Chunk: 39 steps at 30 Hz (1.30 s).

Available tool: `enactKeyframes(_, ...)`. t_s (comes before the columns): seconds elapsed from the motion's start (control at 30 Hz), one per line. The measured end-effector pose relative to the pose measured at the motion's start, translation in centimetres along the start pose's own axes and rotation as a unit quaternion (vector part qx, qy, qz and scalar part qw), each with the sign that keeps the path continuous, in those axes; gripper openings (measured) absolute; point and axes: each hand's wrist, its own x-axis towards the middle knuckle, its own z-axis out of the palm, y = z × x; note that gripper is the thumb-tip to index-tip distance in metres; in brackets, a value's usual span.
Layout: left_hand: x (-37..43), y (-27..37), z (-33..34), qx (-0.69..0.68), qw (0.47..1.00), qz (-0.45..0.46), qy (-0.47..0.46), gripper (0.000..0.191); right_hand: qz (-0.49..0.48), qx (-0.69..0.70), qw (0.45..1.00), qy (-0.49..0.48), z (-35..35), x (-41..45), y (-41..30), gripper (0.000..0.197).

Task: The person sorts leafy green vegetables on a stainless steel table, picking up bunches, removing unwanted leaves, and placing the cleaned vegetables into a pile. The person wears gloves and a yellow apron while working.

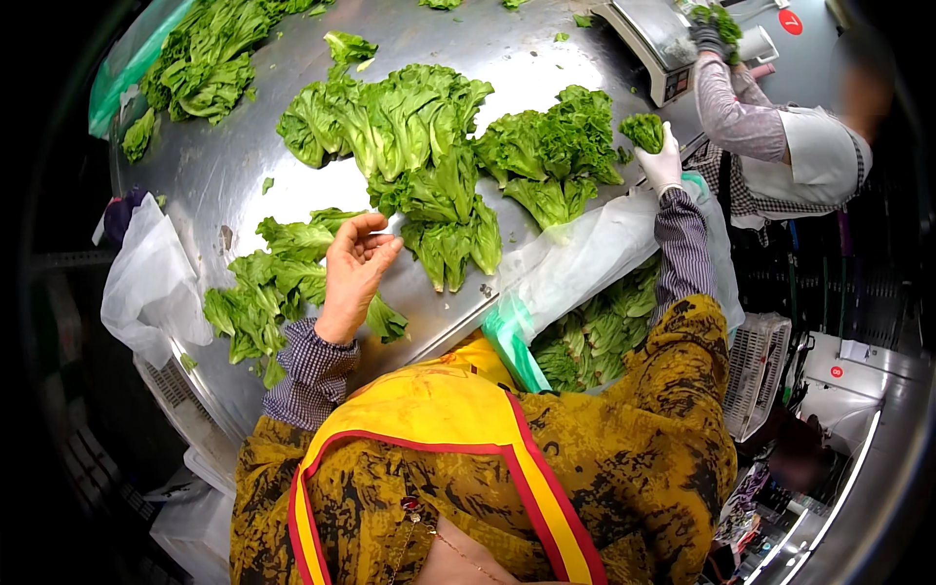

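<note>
My bare left hand (356,274) is raised over the steel table (219,168), fingers curled and thumb apart, with nothing visible in it. Beneath and left of it lie loose lettuce leaves (252,292). In a white glove, my right hand (662,162) grips a small head of green lettuce (643,132) near the table's right edge. Several lettuce heads (395,117) lie overlapping at the middle, with curlier heads (556,135) to their right. Below my right forearm, a bag-lined container (585,270) holds more lettuce.
A co-worker (775,146) in dark gloves handles greens beside a scale (662,51) at upper right. More lettuce (208,66) is piled at the far left by a green-edged bag (121,80). A translucent plastic bag (153,285) hangs over the left table edge. A crate (757,373) stands right.
</note>
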Motion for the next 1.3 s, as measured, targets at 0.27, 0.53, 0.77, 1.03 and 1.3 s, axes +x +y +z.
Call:
enactKeyframes(0.27, -2.4, -2.4, -2.7, 0.037, 0.999, -0.03, 0.008, 0.033, 0.082, -0.022, 0.994, -0.075, 0.7, -0.4, -1.6, 0.068)
enactKeyframes(0.53, -3.6, -3.4, -4.2, 0.445, 0.862, 0.244, 0.001, 0.04, -0.073, 0.33, 0.941, -0.018, -6.7, -11.5, -23.1, 0.039)
enactKeyframes(0.77, -3.3, -3.4, -7.4, 0.703, 0.672, 0.226, -0.054, 0.042, -0.128, 0.453, 0.857, -0.208, -2.3, -19.7, -35.5, 0.048)
enactKeyframes(1.03, -4.1, -0.7, -15.7, 0.724, 0.67, 0.135, 0.098, 0.016, 0.059, 0.555, 0.697, -0.45, 6.6, -16.8, -43.8, 0.047)
enactKeyframes(1.3, -5.5, 2.3, -15.7, 0.624, 0.774, 0.094, 0.049, 0.055, 0.467, 0.694, 0.425, -0.346, 14.4, -16.1, -51.5, 0.048)
